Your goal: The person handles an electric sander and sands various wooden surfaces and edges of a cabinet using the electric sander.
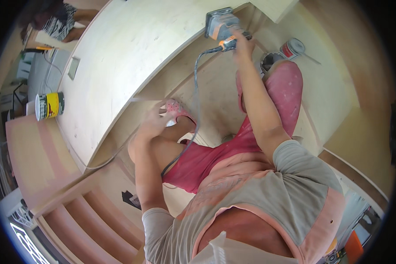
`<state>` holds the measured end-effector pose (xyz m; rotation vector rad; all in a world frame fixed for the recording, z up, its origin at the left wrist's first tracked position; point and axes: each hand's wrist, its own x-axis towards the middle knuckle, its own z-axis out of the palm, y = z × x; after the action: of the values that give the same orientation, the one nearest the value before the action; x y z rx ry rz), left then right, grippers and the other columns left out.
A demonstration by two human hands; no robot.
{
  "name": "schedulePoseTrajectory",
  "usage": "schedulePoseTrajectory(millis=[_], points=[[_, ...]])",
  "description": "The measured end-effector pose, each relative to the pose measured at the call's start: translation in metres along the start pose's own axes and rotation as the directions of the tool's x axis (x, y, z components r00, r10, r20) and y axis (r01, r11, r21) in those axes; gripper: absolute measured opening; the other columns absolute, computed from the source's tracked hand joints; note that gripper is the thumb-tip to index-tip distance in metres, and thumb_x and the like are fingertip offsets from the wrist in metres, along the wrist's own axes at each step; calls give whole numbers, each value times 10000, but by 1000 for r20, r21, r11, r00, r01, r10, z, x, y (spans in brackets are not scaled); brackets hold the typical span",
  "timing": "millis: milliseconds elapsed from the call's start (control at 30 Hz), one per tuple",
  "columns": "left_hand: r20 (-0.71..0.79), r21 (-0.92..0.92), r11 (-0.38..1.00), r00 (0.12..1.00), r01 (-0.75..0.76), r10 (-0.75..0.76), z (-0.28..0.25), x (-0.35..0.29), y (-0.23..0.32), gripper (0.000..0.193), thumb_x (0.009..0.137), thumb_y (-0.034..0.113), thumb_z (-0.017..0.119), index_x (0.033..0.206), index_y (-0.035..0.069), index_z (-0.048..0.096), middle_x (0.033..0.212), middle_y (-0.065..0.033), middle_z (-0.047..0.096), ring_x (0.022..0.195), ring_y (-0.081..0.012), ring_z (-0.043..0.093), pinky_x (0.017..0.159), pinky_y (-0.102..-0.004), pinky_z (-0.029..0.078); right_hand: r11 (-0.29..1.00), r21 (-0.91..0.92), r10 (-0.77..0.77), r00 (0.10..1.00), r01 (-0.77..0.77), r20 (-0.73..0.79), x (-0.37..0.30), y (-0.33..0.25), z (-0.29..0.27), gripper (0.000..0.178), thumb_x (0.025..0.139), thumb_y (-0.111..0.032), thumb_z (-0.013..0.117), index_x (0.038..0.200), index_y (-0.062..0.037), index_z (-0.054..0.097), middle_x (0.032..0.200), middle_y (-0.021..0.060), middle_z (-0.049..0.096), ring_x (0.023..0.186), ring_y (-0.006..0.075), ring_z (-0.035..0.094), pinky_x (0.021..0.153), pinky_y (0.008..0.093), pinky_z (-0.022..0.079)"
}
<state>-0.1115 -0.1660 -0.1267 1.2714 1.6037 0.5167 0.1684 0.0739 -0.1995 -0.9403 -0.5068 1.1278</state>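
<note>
The right hand [243, 43] is wrapped round a sander [223, 27] near the pale panel [132, 48], the left hand [155, 122] loosely spread; sanding seems partway, the remainder unclear.

Scuffed flr [220, 92] w/ pink clog [176, 107].

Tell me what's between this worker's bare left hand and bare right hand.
In the head view, from left hand to right hand: a pink perforated clog, then a curving dark-grey cord, with a pale flat panel behind.
</note>
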Motion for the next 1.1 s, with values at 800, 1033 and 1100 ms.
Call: schedulePoseTrajectory(millis=[800, 1033, 1100], points=[[203, 573, 783, 968, -241, 149, 21, 70, 30, 509, 774, 333, 651, 1147, 0, 561, 1021, -240, 614, 1004, -391, 571, 856, -416, 459, 991, -5, -134, 985, 134, -112, 28, -17, 9, 864, 542, -119, 812, 1263, -3, 348, 1147, 189, 481, 1036, 282, 524, 848, 344, 468], [21, 552, 831, 998, -61, 60, 13, 80, 40, 555, 755, 355, 663, 1172, 6, 551, 1042, -233, 623, 1006, -389, 585, 861, -415, 462, 841, -509, -216, 976, 184, -4, -27, 16, 5, 829, 557, -146, 797, 1244, -15, 352, 1163, 191, 447, 1082, 289, 479, 896, 398, 426], [41, 591, 803, 997, -76, 64, 16, 95, 50, 574, 753, 358, 663, 1191, 7, 542, 1039, -232, 627, 996, -387, 593, 860, -417, 465, 652, -601, -434, 877, 463, 205, -36, 28, 4, 838, 529, -194, 828, 1225, -33, 390, 1104, 162, 494, 1037, 271, 500, 890, 374, 423]])
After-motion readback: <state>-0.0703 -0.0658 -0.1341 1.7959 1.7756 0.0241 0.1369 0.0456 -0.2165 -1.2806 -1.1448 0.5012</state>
